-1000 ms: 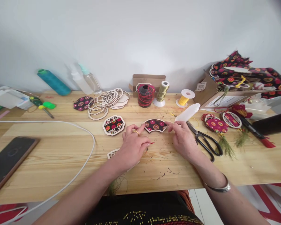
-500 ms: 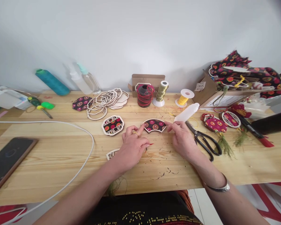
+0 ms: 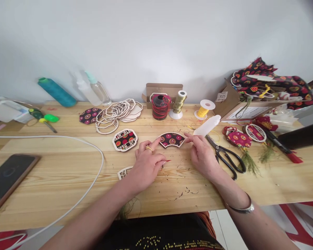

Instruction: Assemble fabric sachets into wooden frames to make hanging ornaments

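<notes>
A fan-shaped wooden frame with dark floral fabric [image 3: 172,139] lies flat on the table before me. My left hand [image 3: 148,163], wearing a ring, rests its index fingertip on the frame's left end, other fingers curled. A small red sliver [image 3: 168,160] shows by its thumb. At the opposite end, the fingertips of my right hand [image 3: 202,152] touch the frame's corner, the rest of that hand bent inward. An openwork wooden frame [image 3: 123,172] is partly hidden under my left wrist. Beyond my left hand sits an octagonal frame with fabric [image 3: 125,140].
Black-handled scissors [image 3: 229,158] and a white bottle [image 3: 207,125] lie near my right hand. Thread spools [image 3: 160,106] stand behind, with stacked wooden frames [image 3: 125,109] to their left. A white cable [image 3: 102,159] curves beside a phone [image 3: 11,184]. A cardboard box [image 3: 225,104] holds fabric.
Both hands keep their places at the two ends of the fan-shaped frame. The whole view has shifted very slightly.
</notes>
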### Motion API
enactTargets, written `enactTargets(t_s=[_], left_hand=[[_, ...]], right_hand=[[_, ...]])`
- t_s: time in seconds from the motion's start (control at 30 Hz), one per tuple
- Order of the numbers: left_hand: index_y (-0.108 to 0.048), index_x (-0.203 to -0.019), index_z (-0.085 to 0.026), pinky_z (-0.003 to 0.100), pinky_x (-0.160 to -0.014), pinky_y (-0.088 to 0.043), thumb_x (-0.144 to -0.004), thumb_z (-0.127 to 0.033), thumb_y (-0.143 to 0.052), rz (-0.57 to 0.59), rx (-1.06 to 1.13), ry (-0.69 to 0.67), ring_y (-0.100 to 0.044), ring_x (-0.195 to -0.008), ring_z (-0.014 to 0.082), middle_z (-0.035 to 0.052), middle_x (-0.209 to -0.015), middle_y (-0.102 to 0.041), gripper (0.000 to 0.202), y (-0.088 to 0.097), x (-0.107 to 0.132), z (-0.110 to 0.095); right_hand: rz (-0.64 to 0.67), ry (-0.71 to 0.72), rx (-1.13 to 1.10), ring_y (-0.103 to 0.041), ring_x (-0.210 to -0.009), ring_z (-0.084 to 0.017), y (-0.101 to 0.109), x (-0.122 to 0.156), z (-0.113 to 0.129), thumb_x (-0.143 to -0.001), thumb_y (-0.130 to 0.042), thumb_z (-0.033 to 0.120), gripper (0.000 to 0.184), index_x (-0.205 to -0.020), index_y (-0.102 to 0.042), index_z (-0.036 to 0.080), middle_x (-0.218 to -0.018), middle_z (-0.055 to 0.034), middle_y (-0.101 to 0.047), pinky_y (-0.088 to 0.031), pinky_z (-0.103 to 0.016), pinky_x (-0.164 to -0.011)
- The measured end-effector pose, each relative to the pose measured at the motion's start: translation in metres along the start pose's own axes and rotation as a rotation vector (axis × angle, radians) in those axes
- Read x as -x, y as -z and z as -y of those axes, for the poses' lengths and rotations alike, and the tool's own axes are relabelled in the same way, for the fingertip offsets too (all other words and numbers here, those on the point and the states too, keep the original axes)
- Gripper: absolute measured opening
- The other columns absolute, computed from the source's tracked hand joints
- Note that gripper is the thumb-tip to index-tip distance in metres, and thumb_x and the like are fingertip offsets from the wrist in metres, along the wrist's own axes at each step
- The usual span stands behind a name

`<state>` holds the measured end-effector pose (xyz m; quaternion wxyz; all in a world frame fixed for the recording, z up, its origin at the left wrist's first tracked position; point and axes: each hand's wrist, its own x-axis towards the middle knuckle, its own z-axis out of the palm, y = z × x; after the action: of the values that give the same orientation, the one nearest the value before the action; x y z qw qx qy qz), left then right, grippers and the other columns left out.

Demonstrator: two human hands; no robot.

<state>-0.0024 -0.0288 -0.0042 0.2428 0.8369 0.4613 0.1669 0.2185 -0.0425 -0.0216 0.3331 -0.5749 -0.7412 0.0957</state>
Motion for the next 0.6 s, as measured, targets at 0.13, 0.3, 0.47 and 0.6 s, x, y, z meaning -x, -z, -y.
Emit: enactTargets(t_s=[0.13,0.3,0.47,0.6], left_hand=[[-0.075,-0.088,-0.024,0.057,-0.099,-0.034,-0.089,-0.019,-0.053,-0.059,0.033,-0.081,-0.036,-0.114,0.0285,0.0033,-0.138,-0.055,0.023,0.000,0.001,0.001],[-0.074,-0.089,-0.022,0.054,-0.094,-0.040,-0.090,-0.018,-0.053,-0.064,0.079,-0.127,-0.039,-0.110,0.0272,0.0041,-0.132,-0.062,0.021,-0.003,0.000,0.001],[-0.075,-0.089,-0.022,0.056,-0.097,-0.038,-0.090,-0.018,-0.053,-0.044,0.085,-0.114,-0.039,-0.112,0.0274,0.0036,-0.135,-0.059,0.022,-0.003,0.001,0.002],[-0.075,-0.090,-0.024,0.059,-0.100,-0.035,-0.089,-0.018,-0.054,-0.044,0.087,-0.101,-0.035,-0.125,0.0299,0.0027,-0.133,-0.061,0.022,-0.004,0.000,0.004]], right_hand=[[-0.048,0.046,0.050,-0.057,-0.109,-0.026,0.002,-0.009,0.008,-0.087,-0.049,0.013,0.022,-0.105,-0.061,0.020,-0.117,-0.0112,-0.064,-0.048,-0.047,-0.094],[0.161,0.054,0.134,-0.057,-0.101,-0.029,-0.002,-0.036,0.015,-0.083,-0.062,0.019,0.024,-0.107,-0.065,0.018,-0.107,-0.0126,-0.063,-0.050,-0.049,-0.088],[0.279,0.059,0.126,-0.055,-0.100,-0.027,-0.008,-0.050,0.014,-0.079,-0.066,0.019,0.026,-0.105,-0.066,0.017,-0.106,-0.0119,-0.059,-0.049,-0.045,-0.088],[0.302,0.081,0.102,-0.053,-0.102,-0.026,-0.010,-0.048,0.010,-0.080,-0.066,0.023,0.029,-0.109,-0.065,0.019,-0.109,-0.0111,-0.057,-0.048,-0.045,-0.090]])
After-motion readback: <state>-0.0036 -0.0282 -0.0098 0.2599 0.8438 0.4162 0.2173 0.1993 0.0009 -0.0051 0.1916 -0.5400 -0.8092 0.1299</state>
